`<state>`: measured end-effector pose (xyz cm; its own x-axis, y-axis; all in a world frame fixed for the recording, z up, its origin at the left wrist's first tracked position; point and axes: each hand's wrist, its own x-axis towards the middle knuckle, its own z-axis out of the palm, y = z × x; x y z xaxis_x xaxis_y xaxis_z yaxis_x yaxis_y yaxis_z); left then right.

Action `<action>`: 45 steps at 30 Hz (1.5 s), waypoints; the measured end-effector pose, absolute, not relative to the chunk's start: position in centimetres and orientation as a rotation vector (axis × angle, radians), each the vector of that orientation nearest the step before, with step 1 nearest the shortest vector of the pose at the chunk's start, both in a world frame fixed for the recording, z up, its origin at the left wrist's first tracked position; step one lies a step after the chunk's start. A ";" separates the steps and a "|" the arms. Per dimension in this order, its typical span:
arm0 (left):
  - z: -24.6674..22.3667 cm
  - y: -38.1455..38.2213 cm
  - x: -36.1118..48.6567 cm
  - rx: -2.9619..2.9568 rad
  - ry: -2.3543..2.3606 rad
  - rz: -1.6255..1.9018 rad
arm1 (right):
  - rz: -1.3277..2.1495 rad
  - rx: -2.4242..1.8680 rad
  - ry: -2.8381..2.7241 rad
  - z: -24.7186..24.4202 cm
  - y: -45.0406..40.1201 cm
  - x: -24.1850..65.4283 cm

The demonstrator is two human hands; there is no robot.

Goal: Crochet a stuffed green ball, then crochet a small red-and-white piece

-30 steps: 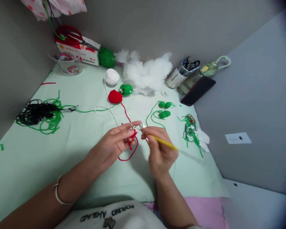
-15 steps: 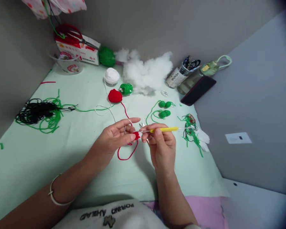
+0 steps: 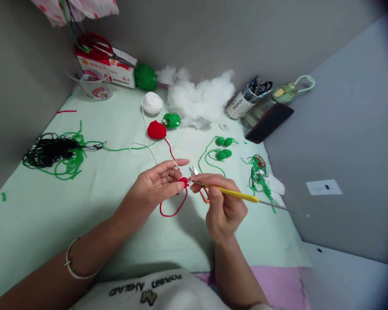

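Observation:
Between thumb and fingers, my left hand (image 3: 158, 184) pinches a small red crochet piece (image 3: 183, 182), with white yarn (image 3: 177, 167) running over the raised index finger. My right hand (image 3: 225, 206) grips a crochet hook (image 3: 239, 194) by its yellow handle. Its left metal end meets the red piece, though the exact stitch is too small to make out. The other metal end points right and down. A loop of red yarn (image 3: 161, 211) hangs below the left hand. Partly behind my right fingers lie small scissors (image 3: 204, 196) with orange handles.
A red yarn ball (image 3: 156, 129), a white yarn ball (image 3: 152, 103) and green yarn (image 3: 171, 121) lie beyond my hands. White stuffing (image 3: 198, 99) is at the back. Black yarn (image 3: 51, 150) lies left; small green crochet pieces (image 3: 223, 154), a phone (image 3: 270, 122) and yarn scraps (image 3: 258, 174) lie right.
My right hand has turned and shifted slightly right and down. The hook now slants down to the right instead of lying nearly level, and more of the scissors shows. My left hand barely moved.

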<state>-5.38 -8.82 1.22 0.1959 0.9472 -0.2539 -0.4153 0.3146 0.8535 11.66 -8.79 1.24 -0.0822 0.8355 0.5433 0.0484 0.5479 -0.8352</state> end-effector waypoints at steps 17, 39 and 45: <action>1.5 -8.9 -5.3 0.716 0.928 1.119 | 1.232 -0.853 -1.207 1.4 -7.7 11.8; 1.5 -9.1 -4.5 0.502 0.777 1.049 | 0.126 -0.885 -1.997 0.5 -9.4 11.5; 1.6 -8.5 -5.2 0.415 0.737 1.012 | 0.733 -0.871 -1.465 1.4 -8.8 11.6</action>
<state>-5.22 -8.48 1.65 0.3235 0.8751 -0.3599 -0.6111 0.4836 0.6266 11.65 -8.76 1.39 0.0015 0.8540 0.5203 0.0955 0.5178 -0.8501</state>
